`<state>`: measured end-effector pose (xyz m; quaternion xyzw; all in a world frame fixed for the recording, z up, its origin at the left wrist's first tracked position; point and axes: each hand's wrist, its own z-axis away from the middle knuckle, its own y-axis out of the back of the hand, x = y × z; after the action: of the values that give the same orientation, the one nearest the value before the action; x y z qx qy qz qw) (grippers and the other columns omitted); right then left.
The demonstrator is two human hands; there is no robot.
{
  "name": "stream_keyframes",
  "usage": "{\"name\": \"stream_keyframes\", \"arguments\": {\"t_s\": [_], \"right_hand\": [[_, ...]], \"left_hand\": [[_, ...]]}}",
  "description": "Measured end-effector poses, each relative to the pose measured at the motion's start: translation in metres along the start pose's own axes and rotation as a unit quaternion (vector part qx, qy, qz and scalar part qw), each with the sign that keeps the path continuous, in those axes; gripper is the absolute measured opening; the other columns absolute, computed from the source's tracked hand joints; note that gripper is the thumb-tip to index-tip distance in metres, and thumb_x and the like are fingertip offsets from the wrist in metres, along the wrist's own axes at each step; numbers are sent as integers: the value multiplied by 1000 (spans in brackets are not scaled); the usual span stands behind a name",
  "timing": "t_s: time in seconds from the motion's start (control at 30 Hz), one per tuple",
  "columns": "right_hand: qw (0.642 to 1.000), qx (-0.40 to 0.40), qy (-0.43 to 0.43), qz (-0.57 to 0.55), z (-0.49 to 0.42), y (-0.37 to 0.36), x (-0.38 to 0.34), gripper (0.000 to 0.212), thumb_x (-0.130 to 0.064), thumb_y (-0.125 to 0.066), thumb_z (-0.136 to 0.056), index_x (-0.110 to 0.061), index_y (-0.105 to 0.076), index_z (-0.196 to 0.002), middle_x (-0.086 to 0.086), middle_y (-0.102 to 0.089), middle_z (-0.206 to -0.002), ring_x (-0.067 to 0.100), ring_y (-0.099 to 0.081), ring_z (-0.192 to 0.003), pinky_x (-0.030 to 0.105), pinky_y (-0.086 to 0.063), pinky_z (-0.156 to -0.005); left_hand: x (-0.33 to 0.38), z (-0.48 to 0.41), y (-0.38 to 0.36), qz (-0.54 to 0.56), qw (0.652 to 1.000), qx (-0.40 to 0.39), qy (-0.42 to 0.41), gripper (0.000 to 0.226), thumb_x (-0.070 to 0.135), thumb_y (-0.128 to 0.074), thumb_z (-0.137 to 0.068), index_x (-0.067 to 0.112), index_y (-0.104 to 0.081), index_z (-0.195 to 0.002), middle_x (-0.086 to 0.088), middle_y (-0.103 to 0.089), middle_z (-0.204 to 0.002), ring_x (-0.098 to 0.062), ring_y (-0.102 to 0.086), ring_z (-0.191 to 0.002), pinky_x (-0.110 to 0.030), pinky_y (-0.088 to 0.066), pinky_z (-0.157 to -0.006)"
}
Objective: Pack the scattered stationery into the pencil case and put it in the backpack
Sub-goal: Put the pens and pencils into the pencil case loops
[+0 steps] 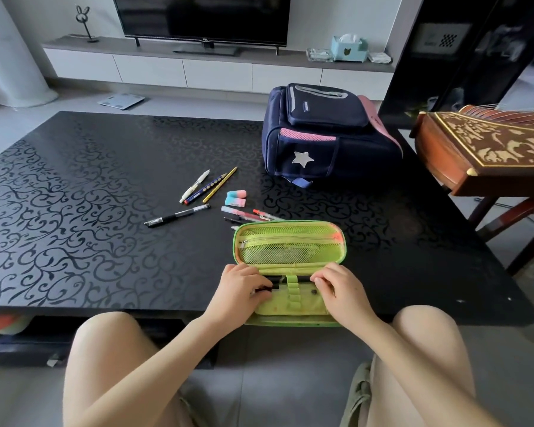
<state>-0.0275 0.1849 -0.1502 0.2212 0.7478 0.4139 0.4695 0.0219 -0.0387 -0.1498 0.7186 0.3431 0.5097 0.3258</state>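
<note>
The green pencil case lies open at the counter's near edge, long axis left to right, lid flat away from the person. Left of it the counter is bare; beyond it lie one black pen, three pens or pencils slanting up-right, two erasers and some red pens touching its far rim, then one backpack. The left hand pinches a black pen in its fingers; the right hand's curled fingers press the same pen in the elastic loops.

Green pencil case open, navy backpack behind
</note>
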Motion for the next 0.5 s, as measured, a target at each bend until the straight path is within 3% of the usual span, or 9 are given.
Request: {"name": "stream_keyframes", "arguments": {"t_s": [0.13,0.23,0.37,0.5], "right_hand": [[999,-13,10,38,-8,12,-9,12,-11,-59,-89,-12,-70,-86,-4,-67,-84,13,-58,-82,22,-42,-73],[999,-24,15,44,-28,19,-23,14,-16,-56,-91,-14,-70,-89,-6,-66,-84,11,-55,-83,20,-40,-73],[997,-54,37,41,-72,14,-50,18,-21,-52,-94,-15,-69,-95,-6,-66,-92,12,-55,-92,22,-42,-78],[995,-68,51,57,-120,-5,-77,21,-20,-49,-94,-14,-69,-98,-1,-66,-98,18,-54,-95,32,-46,-80]], "left_hand": [[-6,0,3,-28,999,17,-8,16,41,-72,-70,28,-72,-79,13,-68,-80,-14,-58,-81,-27,-33,-78],[-25,-3,17,-15,997,60,43,23,49,-60,-75,30,-71,-81,14,-67,-85,-10,-54,-84,-30,-35,-78],[-62,-14,47,-31,979,133,148,7,24,-66,-82,20,-72,-80,3,-67,-81,-23,-57,-80,-39,-45,-74],[-103,-42,72,-40,955,162,243,10,13,-63,-84,8,-72,-84,-10,-66,-85,-32,-55,-84,-34,-40,-74]]}}
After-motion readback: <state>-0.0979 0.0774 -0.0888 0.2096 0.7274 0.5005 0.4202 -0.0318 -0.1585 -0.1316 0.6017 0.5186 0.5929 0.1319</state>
